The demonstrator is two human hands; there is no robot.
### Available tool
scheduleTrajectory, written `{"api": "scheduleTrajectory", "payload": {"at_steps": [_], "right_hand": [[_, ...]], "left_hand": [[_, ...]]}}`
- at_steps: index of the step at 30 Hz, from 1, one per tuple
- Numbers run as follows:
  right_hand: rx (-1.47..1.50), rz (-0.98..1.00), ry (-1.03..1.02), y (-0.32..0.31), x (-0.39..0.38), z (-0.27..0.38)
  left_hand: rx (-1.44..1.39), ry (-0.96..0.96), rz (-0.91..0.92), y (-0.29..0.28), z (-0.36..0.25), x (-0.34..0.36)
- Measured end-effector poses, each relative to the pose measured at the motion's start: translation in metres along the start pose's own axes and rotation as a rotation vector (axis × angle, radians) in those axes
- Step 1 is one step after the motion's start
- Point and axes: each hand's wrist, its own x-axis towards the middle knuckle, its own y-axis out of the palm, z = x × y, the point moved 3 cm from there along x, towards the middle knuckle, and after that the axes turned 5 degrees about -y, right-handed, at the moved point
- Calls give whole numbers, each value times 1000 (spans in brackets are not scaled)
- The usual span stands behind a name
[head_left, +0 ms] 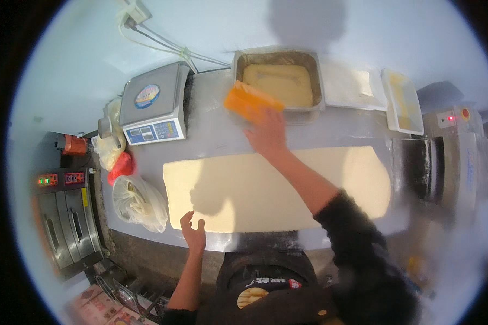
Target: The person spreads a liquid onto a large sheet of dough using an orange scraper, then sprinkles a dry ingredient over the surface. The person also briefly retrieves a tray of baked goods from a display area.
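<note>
A long sheet of pale rolled dough [260, 208] lies across the worktable in front of me. My right hand [269, 134] reaches over it, closed on a flat orange dough scraper [248, 101] that is blurred by motion. The scraper is held at the near left corner of a metal pan [317, 81], in which a yellowish paste [279, 81] is spread; I cannot tell whether the two touch. At the near left edge of the dough, my left hand [194, 232] is held with fingers apart and nothing in it.
A digital scale [154, 105] stands at the back left. Plastic bags [138, 203] lie along the table's left end. Right of the pan sit a white tray [339, 89] and a white container [409, 111] with yellow residue. A machine [461, 141] stands right; an oven [68, 222] stands left.
</note>
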Motion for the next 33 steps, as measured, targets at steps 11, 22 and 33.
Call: {"api": "scheduleTrajectory", "payload": {"at_steps": [11, 22, 33], "right_hand": [[-178, -139, -270, -46, -5, -22], [1359, -587, 1287, -5, 26, -58], [1161, -588, 1374, -66, -80, -36]], "left_hand": [[-317, 25, 445, 110, -131, 124], [-1676, -686, 1170, 250, -266, 180], [-1708, -899, 1108, 271, -249, 188]]}}
